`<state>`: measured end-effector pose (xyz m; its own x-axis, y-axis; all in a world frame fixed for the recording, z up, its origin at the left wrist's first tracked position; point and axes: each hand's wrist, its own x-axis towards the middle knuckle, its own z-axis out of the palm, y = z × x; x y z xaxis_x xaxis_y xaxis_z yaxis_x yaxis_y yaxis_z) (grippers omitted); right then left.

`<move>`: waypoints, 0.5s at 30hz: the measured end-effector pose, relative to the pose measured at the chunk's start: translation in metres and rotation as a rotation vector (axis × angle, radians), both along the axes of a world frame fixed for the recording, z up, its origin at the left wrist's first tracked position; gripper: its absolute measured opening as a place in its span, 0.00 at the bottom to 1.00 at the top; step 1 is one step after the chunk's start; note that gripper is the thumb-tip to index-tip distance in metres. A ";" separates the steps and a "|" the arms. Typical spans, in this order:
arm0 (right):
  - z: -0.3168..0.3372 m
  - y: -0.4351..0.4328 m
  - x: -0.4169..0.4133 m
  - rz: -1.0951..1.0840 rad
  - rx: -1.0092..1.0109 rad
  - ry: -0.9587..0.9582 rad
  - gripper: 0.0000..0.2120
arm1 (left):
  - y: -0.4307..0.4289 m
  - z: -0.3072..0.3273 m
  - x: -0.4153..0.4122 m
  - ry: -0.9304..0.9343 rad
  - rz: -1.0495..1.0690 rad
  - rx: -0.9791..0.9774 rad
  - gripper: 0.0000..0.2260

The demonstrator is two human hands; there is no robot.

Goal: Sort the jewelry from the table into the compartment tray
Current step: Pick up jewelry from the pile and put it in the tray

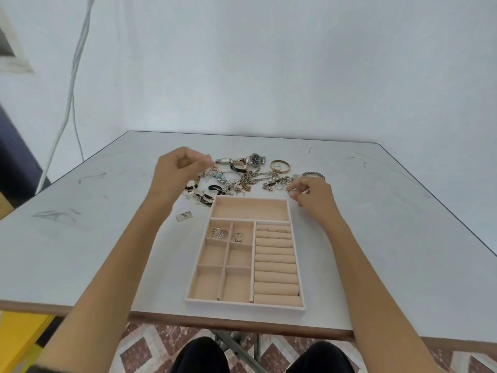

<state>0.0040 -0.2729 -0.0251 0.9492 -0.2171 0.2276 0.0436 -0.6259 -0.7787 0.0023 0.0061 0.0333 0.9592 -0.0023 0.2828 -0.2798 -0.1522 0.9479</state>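
Across the scuffed grey bench (390, 224), I see the rectangular beige velvet compartment tray (244, 306) near the front edge, with a leaf-shaped brooch (219, 232) in one small cell. Just beyond it lies the tangled metal jewelry (250, 179). My left hand (180, 170) curls over its left end and my right hand (314, 196) over its right; I cannot tell whether either hand's fingers hold anything.
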 end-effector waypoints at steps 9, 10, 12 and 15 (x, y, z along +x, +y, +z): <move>0.018 0.020 -0.017 0.114 0.129 -0.084 0.04 | 0.021 -0.051 -0.017 0.050 0.077 -0.027 0.04; 0.020 0.022 -0.019 0.123 0.155 -0.086 0.04 | 0.019 -0.053 -0.017 0.039 0.074 -0.020 0.04; 0.024 0.025 -0.024 0.160 0.235 -0.088 0.04 | 0.017 -0.054 -0.018 0.010 0.067 -0.001 0.03; 0.031 0.032 -0.033 0.267 0.310 -0.046 0.05 | 0.016 -0.058 -0.020 0.000 0.039 0.021 0.03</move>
